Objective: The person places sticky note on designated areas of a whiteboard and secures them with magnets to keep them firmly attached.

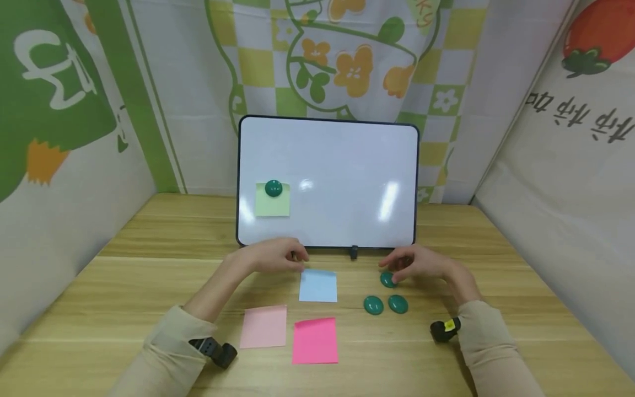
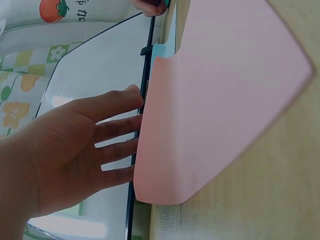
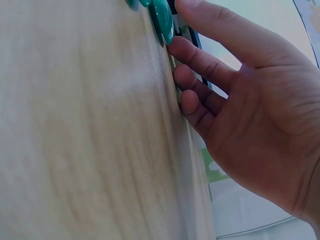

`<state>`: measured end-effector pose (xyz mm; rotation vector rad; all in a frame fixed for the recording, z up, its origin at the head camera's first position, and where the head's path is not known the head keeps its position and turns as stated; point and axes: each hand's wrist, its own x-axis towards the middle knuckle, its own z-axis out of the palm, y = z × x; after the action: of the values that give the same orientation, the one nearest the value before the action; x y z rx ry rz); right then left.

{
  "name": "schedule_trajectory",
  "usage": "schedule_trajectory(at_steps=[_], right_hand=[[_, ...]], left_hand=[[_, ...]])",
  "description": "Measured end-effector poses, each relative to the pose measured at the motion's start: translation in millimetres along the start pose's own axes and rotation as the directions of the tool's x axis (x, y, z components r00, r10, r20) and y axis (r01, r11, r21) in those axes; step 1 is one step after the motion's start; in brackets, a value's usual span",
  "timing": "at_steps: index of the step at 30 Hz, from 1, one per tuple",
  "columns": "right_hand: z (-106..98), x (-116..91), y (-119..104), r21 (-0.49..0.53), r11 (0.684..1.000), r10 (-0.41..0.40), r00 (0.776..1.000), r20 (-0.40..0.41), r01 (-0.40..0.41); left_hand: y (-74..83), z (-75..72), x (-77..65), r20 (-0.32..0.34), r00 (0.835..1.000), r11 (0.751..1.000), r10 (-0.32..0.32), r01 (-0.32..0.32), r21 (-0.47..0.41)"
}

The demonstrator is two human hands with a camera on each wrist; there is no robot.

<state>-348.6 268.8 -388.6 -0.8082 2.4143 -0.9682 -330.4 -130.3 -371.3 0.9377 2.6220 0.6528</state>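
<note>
My left hand [image 1: 272,256] hovers at the upper left corner of a blue sticky note [image 1: 318,286] on the table. In the left wrist view its fingers [image 2: 117,129] are extended and apart, holding nothing; whether a fingertip touches the blue note cannot be told. My right hand [image 1: 419,262] is over a green round magnet [image 1: 388,279], thumb and fingers parted around it, the thumb at its right edge. Two more green magnets, one left [image 1: 373,305] and one right [image 1: 398,304], lie just in front. On the whiteboard [image 1: 342,176], another green magnet [image 1: 273,188] sits on a pale green sticky note [image 1: 272,207].
A light pink sticky note [image 1: 264,327] and a bright pink sticky note [image 1: 315,342] lie on the wooden table [image 1: 387,364] nearer to me. The whiteboard stands upright at the back, with a small black clip-like piece [image 1: 354,252] at its lower edge. Printed cloth surrounds the table.
</note>
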Motion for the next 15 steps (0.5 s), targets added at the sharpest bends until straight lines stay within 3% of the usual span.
schedule_trajectory(at_steps=[15], right_hand=[[0.7,2.0,-2.0,-0.017,1.0,0.005,1.0,0.016,-0.005]], left_hand=[[-1.7,-0.1,-0.9,-0.005,1.0,1.0,0.0,0.0,0.03]])
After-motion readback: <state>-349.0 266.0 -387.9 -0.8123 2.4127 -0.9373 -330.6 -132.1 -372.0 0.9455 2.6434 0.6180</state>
